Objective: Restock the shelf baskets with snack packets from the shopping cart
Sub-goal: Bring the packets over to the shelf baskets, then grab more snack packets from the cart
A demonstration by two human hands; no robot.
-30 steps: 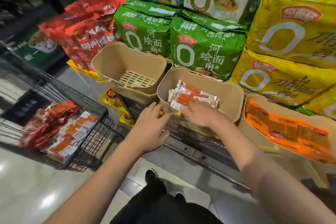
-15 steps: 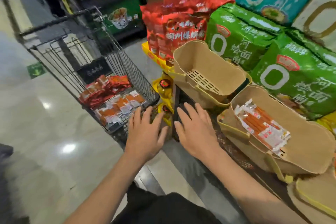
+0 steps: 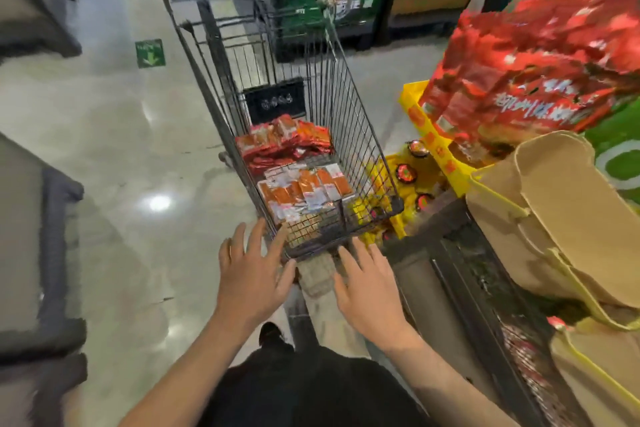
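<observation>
Shopping cart point(image 3: 349, 135): holds orange snack packets point(image 3: 304, 192) and red packets point(image 3: 284, 144). Left hand point(image 3: 252, 279) and right hand point(image 3: 369, 291): fingers spread, empty, at its near end. Tan shelf basket point(image 3: 568, 215): right

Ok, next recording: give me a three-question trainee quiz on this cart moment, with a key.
1. True or false: the left hand is holding a snack packet.
2. Which packets lie nearest the hands in the shopping cart? A) red packets B) orange-and-white packets C) green bags
3. Fill in: the tan basket stands to the ______ of the cart.

Key:
1. False. Both it and the right hand are empty, with fingers spread, near the cart's near end.
2. B
3. right
</observation>
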